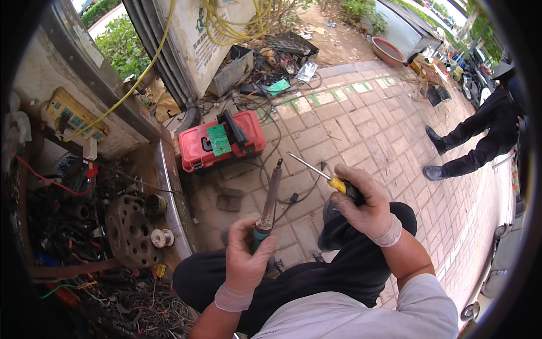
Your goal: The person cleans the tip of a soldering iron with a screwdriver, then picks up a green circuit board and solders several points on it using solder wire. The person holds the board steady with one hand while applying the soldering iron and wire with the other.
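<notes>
Centrally, left hand fisted around an upright soldering iron; right hand grips a yellow-handled screwdriver, above the red case.

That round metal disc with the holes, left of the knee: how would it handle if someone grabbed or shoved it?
The perforated metal disc looks thick and rusty, so it is probably heavy for its size and rigid. It seems propped on edge among tangled wires, so a push might tip it or set it rolling. The rough surface and holes should give a firm hold, unlikely to slip.
</notes>
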Action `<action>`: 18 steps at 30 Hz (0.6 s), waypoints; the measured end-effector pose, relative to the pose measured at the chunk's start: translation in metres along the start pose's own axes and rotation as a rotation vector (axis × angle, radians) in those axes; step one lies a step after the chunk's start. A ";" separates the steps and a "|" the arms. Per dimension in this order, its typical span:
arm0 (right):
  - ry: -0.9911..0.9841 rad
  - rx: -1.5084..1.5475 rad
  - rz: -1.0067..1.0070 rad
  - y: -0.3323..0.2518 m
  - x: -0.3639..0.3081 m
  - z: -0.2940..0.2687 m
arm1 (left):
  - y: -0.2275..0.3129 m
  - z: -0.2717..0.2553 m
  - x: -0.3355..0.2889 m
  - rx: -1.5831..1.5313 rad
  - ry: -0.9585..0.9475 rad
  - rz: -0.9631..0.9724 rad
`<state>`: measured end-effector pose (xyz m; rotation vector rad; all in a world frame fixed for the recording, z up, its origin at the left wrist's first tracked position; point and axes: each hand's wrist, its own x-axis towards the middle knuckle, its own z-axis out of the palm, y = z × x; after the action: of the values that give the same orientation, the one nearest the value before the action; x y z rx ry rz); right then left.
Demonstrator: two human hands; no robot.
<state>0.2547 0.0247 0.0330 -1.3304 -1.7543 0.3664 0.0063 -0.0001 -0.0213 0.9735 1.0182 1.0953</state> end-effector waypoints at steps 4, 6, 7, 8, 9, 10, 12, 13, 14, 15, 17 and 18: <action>-0.025 -0.114 -0.149 -0.005 -0.002 -0.008 | -0.005 -0.001 -0.001 0.186 0.055 0.121; -0.033 -0.141 -0.160 -0.005 -0.003 -0.010 | -0.006 0.000 -0.004 0.240 0.070 0.150; -0.041 -0.140 -0.158 -0.005 -0.004 -0.011 | -0.006 0.000 -0.004 0.261 0.074 0.167; -0.039 -0.172 -0.167 -0.004 -0.004 -0.011 | -0.006 0.001 -0.004 0.281 0.080 0.189; -0.044 -0.189 -0.165 -0.004 -0.004 -0.012 | -0.006 0.001 -0.004 0.295 0.086 0.200; -0.048 -0.189 -0.155 -0.003 -0.005 -0.012 | -0.006 0.002 -0.003 0.308 0.092 0.211; -0.056 -0.214 -0.157 -0.002 -0.005 -0.013 | -0.006 0.002 -0.003 0.329 0.093 0.229; -0.064 -0.206 -0.141 -0.001 -0.005 -0.013 | -0.006 0.002 -0.002 0.335 0.090 0.239; -0.061 -0.214 -0.152 -0.001 -0.005 -0.014 | -0.006 0.002 -0.002 0.332 0.083 0.250; -0.062 -0.209 -0.151 -0.001 -0.005 -0.014 | -0.006 0.002 -0.002 0.345 0.088 0.240; -0.046 -0.201 -0.148 -0.001 -0.005 -0.014 | -0.006 0.002 -0.002 0.337 0.089 0.236; -0.029 -0.196 -0.147 -0.001 -0.005 -0.014 | -0.007 0.002 -0.002 0.344 0.117 0.243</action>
<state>0.2652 0.0159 0.0396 -1.3264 -1.9381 0.1350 0.0094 -0.0036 -0.0276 1.3491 1.2331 1.2099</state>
